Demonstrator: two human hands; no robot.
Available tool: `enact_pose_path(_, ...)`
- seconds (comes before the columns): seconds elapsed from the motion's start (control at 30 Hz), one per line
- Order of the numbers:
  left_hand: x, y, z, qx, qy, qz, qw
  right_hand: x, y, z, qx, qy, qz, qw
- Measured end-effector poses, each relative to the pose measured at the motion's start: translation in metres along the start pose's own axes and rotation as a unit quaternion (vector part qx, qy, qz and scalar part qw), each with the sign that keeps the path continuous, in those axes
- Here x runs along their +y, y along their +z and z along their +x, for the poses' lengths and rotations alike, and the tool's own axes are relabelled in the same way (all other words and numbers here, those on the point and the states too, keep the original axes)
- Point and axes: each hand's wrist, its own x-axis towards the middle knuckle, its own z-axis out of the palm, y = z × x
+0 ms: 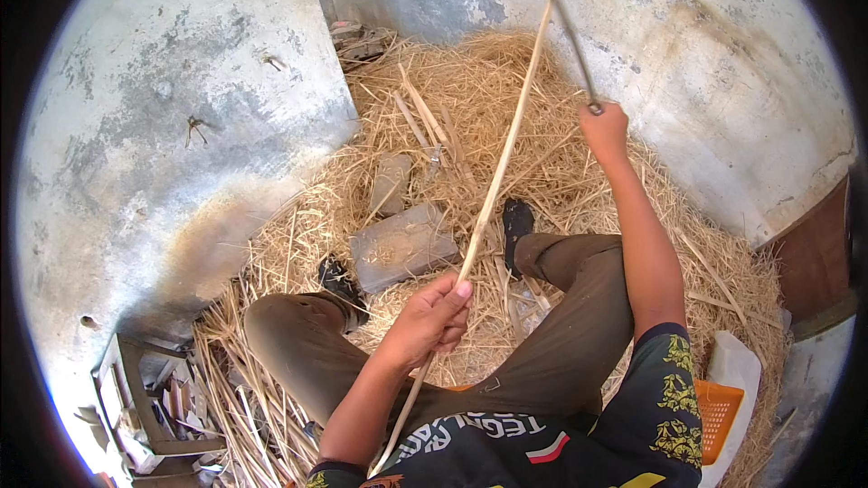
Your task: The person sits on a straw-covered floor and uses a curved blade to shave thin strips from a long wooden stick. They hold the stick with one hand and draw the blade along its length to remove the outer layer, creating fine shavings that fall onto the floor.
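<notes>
Plaster, grey-white and blotched: two walls [181,81] are meeting in a corner, their paint peeling. Floor: straw-coloured shavings [493,72] are covering most of it, fine and tangled, heaping up in the corner. Strip, one, pale and slender [502,167]: slanting from the person's shirt up toward the far wall, smooth-looking, slightly bowed. Left hand [429,321]: closing fingers and thumb round this strip, below its middle. Right hand [603,131]: making a fist round the base of a long dark blade [568,27], which is curving and blurring; blade and strip tip are nearly meeting in view, contact cannot be told. Block, wooden, rectangular, scuffed [404,246]: lying between the dark-shod feet; a smaller block [391,183] is lying just beyond. Loose sticks [253,407]: piling beside the left knee, near a box-like wooden frame [140,398]. Basket, orange, perforated [719,411]: sitting by the right sleeve, which is partly hiding it.
</notes>
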Motion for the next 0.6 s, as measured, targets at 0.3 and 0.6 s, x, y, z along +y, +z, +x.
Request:
enact_pose_path(0.3, -0.010, -0.002, -0.009, 0.279, 0.231, 0.459, 0.811, -0.062, 0.036, -0.052, -0.122, -0.216, -0.166, 0.954)
enact_pose_path(0.6, -0.019, -0.005, -0.014, 0.327, 0.186, 0.647, 0.664, -0.065, 0.055, -0.033, -0.204, -0.147, -0.268, 0.930)
